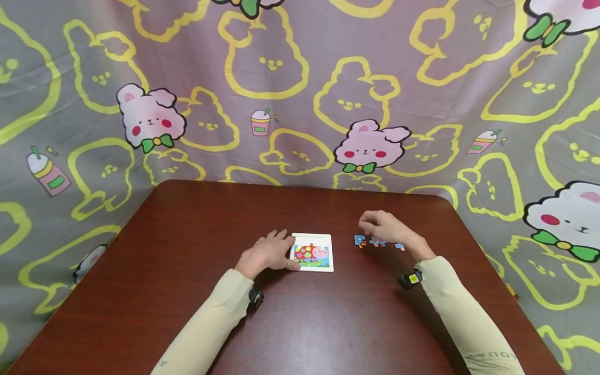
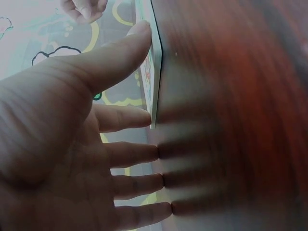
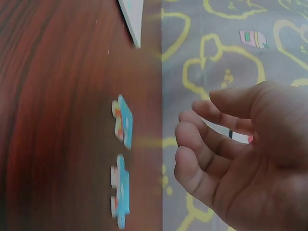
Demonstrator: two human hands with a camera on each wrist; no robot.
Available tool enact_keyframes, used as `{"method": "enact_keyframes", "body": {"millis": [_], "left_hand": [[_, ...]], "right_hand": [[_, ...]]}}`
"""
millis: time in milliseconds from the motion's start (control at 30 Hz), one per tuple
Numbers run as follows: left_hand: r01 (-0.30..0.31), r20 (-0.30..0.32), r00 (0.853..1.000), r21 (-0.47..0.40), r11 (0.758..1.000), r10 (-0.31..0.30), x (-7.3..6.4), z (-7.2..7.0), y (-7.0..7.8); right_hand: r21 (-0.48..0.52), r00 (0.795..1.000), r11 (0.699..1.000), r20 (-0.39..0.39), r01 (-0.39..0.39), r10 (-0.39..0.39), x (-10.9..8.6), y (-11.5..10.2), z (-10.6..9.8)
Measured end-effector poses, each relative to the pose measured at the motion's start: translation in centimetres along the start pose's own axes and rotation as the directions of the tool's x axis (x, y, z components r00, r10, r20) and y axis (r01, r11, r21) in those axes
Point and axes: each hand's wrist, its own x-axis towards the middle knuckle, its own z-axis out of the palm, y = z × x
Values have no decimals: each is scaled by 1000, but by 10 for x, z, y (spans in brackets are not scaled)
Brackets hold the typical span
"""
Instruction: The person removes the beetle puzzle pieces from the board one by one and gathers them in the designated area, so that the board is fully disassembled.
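A small white picture board (image 1: pixel 311 240) with a red spotted animal with a pink face on it lies flat on the table. My left hand (image 1: pixel 266 253) is at its left side, fingers straight and spread. In the left wrist view, the thumb (image 2: pixel 120 53) and index finger meet the edge of the board (image 2: pixel 157 72), while the other fingertips rest on the tabletop. Over several blue jigsaw pieces (image 1: pixel 359 240) hovers my right hand (image 1: pixel 391 232). Its fingers are loosely bent with nothing between them. Two pieces (image 3: pixel 124 185) show below that hand in the right wrist view.
A dark reddish-brown table (image 1: pixel 211 219) carries the board and pieces. Behind and beside it hangs a grey curtain (image 1: pixel 281 120) with yellow outlines and white bunny faces. Each wrist wears a black band (image 1: pixel 409 279).
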Motion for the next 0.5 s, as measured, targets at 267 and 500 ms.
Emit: {"method": "enact_keyframes", "body": {"millis": [267, 500], "left_hand": [[4, 4, 1000, 19, 1000, -5, 0, 2, 0], [-9, -4, 1000, 31, 999, 9, 1, 0, 1]], "right_hand": [[39, 999, 999, 45, 8, -10, 10, -18, 18], [26, 996, 999, 87, 35, -38, 21, -33, 36]]}}
